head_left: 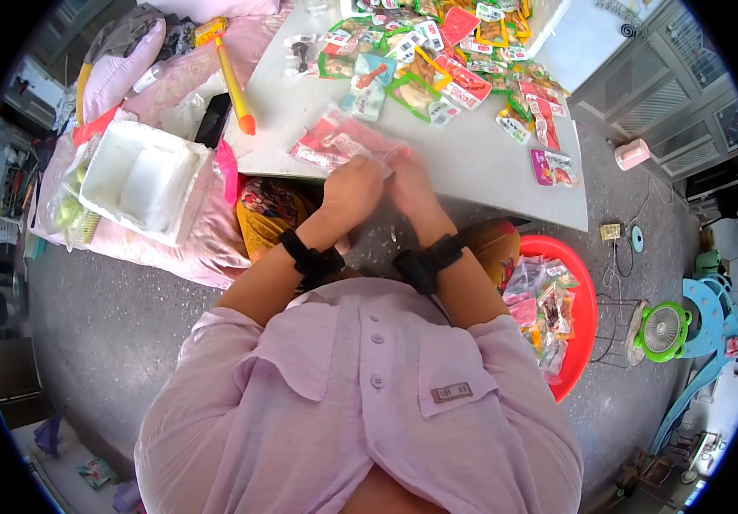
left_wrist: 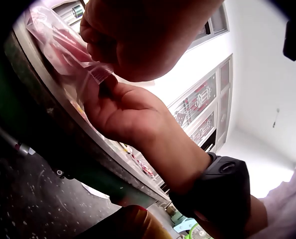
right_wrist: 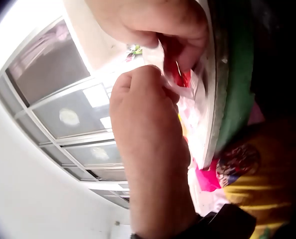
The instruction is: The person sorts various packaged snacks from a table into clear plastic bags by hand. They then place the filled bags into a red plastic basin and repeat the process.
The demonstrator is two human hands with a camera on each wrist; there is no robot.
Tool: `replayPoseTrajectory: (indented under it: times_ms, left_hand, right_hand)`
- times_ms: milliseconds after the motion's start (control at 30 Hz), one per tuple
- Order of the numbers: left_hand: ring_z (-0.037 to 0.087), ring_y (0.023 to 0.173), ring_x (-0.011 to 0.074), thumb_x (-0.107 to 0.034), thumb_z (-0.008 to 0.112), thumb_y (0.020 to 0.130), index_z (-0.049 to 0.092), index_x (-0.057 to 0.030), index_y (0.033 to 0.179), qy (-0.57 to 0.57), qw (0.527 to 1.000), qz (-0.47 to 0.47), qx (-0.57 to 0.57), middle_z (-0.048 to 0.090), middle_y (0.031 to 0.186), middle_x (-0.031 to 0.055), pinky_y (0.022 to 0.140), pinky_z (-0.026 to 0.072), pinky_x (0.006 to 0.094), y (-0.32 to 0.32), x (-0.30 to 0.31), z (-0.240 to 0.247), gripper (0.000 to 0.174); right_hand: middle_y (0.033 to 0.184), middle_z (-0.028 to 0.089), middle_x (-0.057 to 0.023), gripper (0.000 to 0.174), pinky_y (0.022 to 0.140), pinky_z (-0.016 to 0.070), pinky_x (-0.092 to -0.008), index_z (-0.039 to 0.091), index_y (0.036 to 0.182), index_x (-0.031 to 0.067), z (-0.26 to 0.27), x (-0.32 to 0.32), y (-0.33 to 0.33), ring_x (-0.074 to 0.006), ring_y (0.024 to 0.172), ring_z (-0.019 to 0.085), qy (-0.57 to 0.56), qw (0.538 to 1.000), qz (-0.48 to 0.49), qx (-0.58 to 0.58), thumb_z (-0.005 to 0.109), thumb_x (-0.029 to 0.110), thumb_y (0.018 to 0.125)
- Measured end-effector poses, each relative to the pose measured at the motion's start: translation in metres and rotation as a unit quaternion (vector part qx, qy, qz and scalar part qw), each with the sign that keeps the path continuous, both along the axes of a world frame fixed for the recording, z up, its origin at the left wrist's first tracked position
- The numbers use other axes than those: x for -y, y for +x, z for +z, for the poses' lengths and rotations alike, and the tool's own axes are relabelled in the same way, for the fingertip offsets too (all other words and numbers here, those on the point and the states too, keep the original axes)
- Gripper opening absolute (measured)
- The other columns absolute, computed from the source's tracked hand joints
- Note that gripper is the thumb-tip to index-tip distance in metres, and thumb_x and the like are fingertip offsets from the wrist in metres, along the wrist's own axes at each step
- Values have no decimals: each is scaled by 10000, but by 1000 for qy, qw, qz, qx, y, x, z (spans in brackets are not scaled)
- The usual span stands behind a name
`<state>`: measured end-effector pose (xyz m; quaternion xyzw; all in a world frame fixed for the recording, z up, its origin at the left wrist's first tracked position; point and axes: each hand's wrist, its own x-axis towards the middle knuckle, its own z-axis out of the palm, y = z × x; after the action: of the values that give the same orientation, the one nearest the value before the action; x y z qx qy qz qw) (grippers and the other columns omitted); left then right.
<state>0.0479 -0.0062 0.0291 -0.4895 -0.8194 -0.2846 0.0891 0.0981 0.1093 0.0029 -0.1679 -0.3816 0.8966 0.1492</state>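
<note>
A clear plastic bag (head_left: 335,141) with pinkish-red contents lies at the table's near edge. My left hand (head_left: 354,190) pinches the bag's near end with curled fingers. Right beside it, my right hand (head_left: 412,184) grips the same end, slightly blurred in the head view. From the left wrist, the bag (left_wrist: 58,47) stretches away over the table edge, its gathered end between the fingers of the right hand (left_wrist: 130,114). In the right wrist view the left hand (right_wrist: 143,99) meets the bag's whitish film, and a bit of red shows beyond it. The fingertips are partly hidden.
Many small snack packets (head_left: 420,73) are heaped across the far side of the table (head_left: 489,171). A red basin (head_left: 588,317) of packets stands on the floor at right. On the left are a white foam box (head_left: 142,180), a yellow-handled tool (head_left: 232,81) and a black phone-like object (head_left: 212,120).
</note>
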Motion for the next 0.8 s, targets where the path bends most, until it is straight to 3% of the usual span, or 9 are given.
replayPoseTrajectory:
  times_ms: [167, 333, 400, 467, 567, 633, 700, 767, 800]
  left_hand:
    - [520, 612, 315, -105, 493, 703, 493, -61, 745, 43, 999, 1, 7, 498, 722, 119, 530, 436, 395, 5, 4, 6, 61]
    - [520, 592, 306, -96, 502, 700, 497, -66, 763, 33, 999, -13, -28, 496, 715, 112, 519, 437, 391, 4, 6, -1, 70]
    - [521, 591, 303, -92, 505, 699, 496, -65, 760, 40, 999, -11, -32, 495, 712, 110, 517, 438, 387, 4, 5, 0, 67]
    - [520, 594, 301, -95, 508, 700, 492, -64, 749, 60, 997, -22, -45, 489, 704, 107, 516, 437, 386, 2, 3, -2, 60]
    - [521, 627, 298, -88, 521, 695, 501, -57, 765, 69, 996, -34, -44, 498, 718, 106, 544, 438, 377, 2, 9, -1, 79]
    - [521, 664, 294, -75, 531, 690, 513, -50, 794, 103, 992, -55, -45, 511, 744, 108, 579, 438, 369, -1, 13, -3, 109]
    - [519, 705, 290, -59, 541, 683, 529, -43, 830, 165, 980, -92, -55, 526, 777, 112, 620, 437, 360, -15, 23, -9, 149]
    - [517, 770, 289, -22, 529, 678, 545, -29, 892, 160, 983, -68, -61, 541, 848, 130, 676, 430, 348, -39, 32, -10, 214]
    - [518, 791, 291, -15, 522, 679, 544, -25, 904, 164, 982, -54, -72, 542, 864, 134, 692, 429, 350, -51, 33, -9, 227]
  right_hand:
    - [646, 509, -26, 116, 471, 381, -258, 533, 793, 45, 9, -2, 9, -141, 574, 480, 146, 968, 130, 156, 470, 115, 724]
    - [659, 511, -61, 137, 462, 387, -270, 542, 771, 12, -41, -3, -16, -160, 566, 485, 447, 891, -59, -58, 417, 55, 733]
    - [669, 514, -71, 151, 467, 392, -276, 543, 767, 0, -39, 3, -19, -166, 572, 490, 428, 898, -99, -10, 399, 28, 730]
    - [683, 520, -79, 164, 480, 399, -282, 541, 767, -11, 28, 24, -11, -171, 586, 497, 268, 943, -100, 170, 383, -1, 722]
    - [691, 522, -86, 161, 475, 407, -284, 533, 791, -17, 11, 23, -20, -168, 578, 497, 73, 993, -75, 62, 388, 1, 723]
    - [693, 520, -88, 148, 482, 420, -283, 524, 803, -11, -37, 1, -27, -169, 578, 503, 361, 931, -42, -35, 395, 25, 740]
    - [693, 517, -87, 137, 490, 431, -279, 511, 819, -1, -39, 0, -23, -167, 582, 509, 405, 914, 1, 8, 402, 45, 750]
    - [691, 513, -85, 129, 499, 438, -271, 496, 836, 14, 9, 11, -9, -163, 590, 516, 212, 959, 46, 184, 411, 62, 752]
    - [688, 512, -81, 128, 499, 436, -264, 489, 841, 21, 11, 15, -5, -156, 593, 518, 195, 962, 39, 188, 412, 67, 750]
